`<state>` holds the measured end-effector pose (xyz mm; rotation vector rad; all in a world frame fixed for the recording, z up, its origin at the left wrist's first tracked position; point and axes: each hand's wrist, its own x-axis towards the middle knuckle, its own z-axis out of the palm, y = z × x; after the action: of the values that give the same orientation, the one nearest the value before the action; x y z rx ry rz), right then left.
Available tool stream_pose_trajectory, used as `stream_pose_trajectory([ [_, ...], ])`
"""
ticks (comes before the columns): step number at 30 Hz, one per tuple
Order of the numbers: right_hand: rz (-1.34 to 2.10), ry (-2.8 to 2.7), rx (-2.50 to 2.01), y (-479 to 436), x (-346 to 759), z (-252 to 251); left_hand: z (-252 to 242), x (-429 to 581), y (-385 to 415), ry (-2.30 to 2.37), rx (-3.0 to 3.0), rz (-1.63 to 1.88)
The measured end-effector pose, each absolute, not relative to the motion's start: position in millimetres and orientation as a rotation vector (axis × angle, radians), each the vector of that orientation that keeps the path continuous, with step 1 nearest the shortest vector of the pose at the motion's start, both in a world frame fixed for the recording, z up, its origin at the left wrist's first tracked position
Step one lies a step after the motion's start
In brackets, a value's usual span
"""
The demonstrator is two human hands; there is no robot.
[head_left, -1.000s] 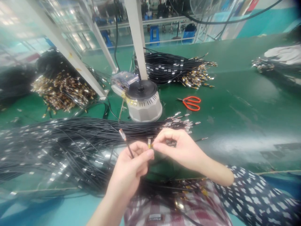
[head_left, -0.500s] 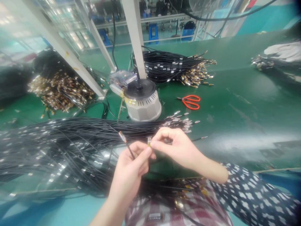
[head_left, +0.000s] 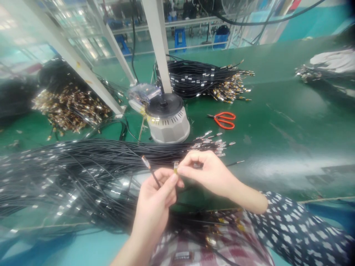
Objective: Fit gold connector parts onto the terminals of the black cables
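My left hand [head_left: 155, 199] is closed around thin black cables; one cable end with a metal tip [head_left: 144, 161] sticks up to the left of it. My right hand [head_left: 206, 171] pinches a small metal connector [head_left: 175, 167] at the end of another cable, right against my left thumb. Both hands hover over a wide bundle of black cables [head_left: 83, 170] lying across the green table [head_left: 277, 122], whose silver-tipped ends [head_left: 213, 142] fan out just behind my right hand.
A grey and black round machine [head_left: 168, 120] stands behind the hands at the foot of a white post [head_left: 158, 44]. Orange-handled scissors [head_left: 225, 120] lie to its right. More cable bundles with gold connectors lie at the back [head_left: 210, 83] and far left [head_left: 69, 107].
Both hands stay nearly in place, still pinching the connector between them. The view has shifted slightly.
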<state>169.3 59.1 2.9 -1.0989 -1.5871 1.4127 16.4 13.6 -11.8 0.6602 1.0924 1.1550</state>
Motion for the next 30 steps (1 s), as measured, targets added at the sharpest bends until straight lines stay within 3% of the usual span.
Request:
stream_pose_trajectory([
  [11, 1.287, -1.552, -1.071, 52.9, 166.6, 1.6, -10.1, 12.0, 16.4, 1.143, 0.767, 1.095],
  [17, 1.594, -1.517, -0.880, 64.0, 172.3, -3.2, -10.4, 6.3, 19.5, 0.959, 0.743, 0.989],
  [23, 1.680, -1.680, -0.584, 78.7, 183.1, -5.2, -14.3, 0.9, 24.3, 0.814, 0.610, 0.800],
  [30, 1.638, -1.401, -0.966, 86.3, 176.1, -3.4, -16.2, 15.2, 18.7, 0.865, 0.676, 0.819],
])
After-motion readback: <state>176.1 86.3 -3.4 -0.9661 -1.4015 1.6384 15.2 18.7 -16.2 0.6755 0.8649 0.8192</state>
